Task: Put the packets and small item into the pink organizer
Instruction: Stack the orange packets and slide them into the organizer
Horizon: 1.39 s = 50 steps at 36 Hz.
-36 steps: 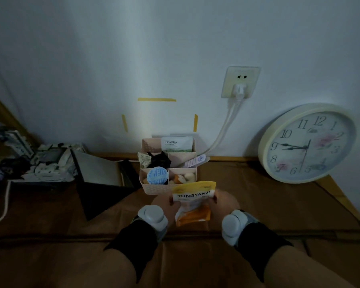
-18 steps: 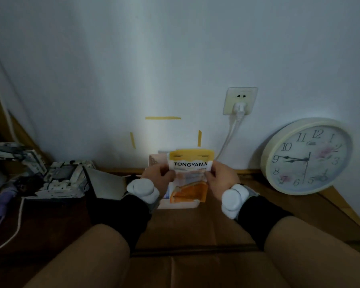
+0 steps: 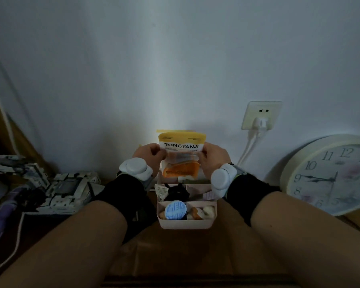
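I hold a yellow-topped packet (image 3: 181, 154) marked TONGYANJI upright by its two side edges, my left hand (image 3: 149, 155) on its left and my right hand (image 3: 213, 157) on its right. Its lower end, with orange contents, hangs over the back compartment of the pink organizer (image 3: 185, 223). The organizer's front left cell holds a round blue-lidded item (image 3: 175, 209), the front right cell small pale and orange pieces (image 3: 202, 212), and the middle left cell a black thing (image 3: 178, 192). The back compartment is mostly hidden by the packet.
The organizer stands on a brown surface against a white wall. A round wall clock (image 3: 333, 177) leans at the right. A wall socket (image 3: 261, 115) with a white cable is above right. Clutter of white and grey parts (image 3: 64, 190) and a cord lie at the left.
Both hands have carried the packet up and away from me, from in front of the organizer to above its back compartment. The view has tilted and the organizer shows again below the packet.
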Available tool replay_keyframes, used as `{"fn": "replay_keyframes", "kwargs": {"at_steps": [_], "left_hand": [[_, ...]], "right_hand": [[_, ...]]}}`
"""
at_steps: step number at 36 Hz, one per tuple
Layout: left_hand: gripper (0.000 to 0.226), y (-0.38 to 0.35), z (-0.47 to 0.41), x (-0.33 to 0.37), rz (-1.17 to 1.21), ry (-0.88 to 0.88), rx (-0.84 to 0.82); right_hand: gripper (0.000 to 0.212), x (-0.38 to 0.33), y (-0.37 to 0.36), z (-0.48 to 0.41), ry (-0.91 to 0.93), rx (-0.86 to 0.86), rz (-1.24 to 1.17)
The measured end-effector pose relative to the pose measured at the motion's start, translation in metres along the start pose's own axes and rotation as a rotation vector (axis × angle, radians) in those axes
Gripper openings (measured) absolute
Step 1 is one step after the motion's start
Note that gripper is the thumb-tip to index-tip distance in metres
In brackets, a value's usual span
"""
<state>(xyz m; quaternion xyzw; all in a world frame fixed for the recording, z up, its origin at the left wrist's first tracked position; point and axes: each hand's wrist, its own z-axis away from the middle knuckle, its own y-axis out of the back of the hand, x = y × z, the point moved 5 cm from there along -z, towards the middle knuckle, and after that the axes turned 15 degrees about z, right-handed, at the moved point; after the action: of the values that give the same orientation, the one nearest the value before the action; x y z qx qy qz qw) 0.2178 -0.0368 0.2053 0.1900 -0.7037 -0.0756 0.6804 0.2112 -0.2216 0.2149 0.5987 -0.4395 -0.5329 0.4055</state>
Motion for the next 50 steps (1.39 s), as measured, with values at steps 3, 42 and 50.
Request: {"fn": "replay_keyframes", "kwargs": {"at_steps": [3, 42, 50], "left_hand": [[0.015, -0.002, -0.012, -0.014, 0.009, 0.032, -0.025], [0.019, -0.037, -0.058, -0.106, -0.353, 0.184, -0.218], [0.022, -0.039, -0.056, -0.101, -0.333, 0.174, -0.211]], "right_hand": [[0.026, -0.001, -0.015, -0.012, -0.01, -0.053, 0.0], [0.031, 0.089, -0.098, -0.048, -0.276, -0.225, -0.024], [0.025, 0.081, -0.099, -0.053, -0.126, -0.203, 0.049]]}}
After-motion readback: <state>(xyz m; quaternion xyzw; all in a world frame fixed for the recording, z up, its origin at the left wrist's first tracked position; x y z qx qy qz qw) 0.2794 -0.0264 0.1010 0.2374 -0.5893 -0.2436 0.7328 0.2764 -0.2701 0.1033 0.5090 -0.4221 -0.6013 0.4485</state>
